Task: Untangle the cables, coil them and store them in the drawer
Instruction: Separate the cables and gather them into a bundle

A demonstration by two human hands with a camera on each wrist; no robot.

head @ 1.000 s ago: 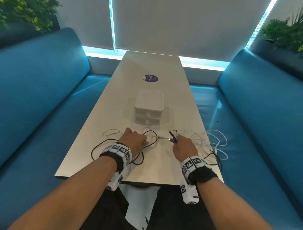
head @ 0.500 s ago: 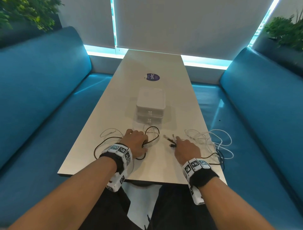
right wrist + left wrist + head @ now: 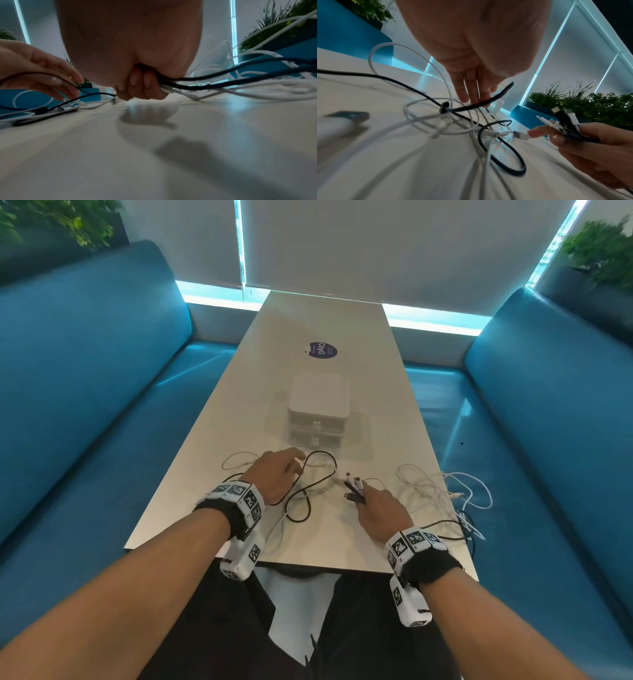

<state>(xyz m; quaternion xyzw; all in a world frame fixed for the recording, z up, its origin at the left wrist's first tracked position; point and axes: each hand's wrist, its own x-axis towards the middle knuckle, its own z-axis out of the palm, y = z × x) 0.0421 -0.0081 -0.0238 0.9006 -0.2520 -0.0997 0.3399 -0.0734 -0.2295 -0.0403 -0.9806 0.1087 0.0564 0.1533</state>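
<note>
A tangle of black and white cables lies on the near end of the pale table (image 3: 342, 546). My right hand (image 3: 363, 498) grips a bundle of black and white plug ends (image 3: 353, 488), seen fanned out above its fingers (image 3: 563, 120) in the left wrist view. The cable tails run out behind that fist (image 3: 137, 88) to a loose white cable heap (image 3: 431, 491). My left hand (image 3: 294, 466) hovers over a black cable loop (image 3: 301, 510) with fingers straight (image 3: 471, 96), their tips touching the black cable (image 3: 488, 102). The white two-drawer unit (image 3: 318, 405) stands shut just beyond.
Blue bench seats (image 3: 85, 405) flank the narrow table on both sides. A round purple sticker (image 3: 320, 350) lies past the drawer unit. Some cable hangs over the table's right edge (image 3: 469, 529). Plants stand in both back corners.
My left hand has slid forward over the black loop and straightened its fingers. My right hand has kept hold of the plug ends and shifted slightly right.
</note>
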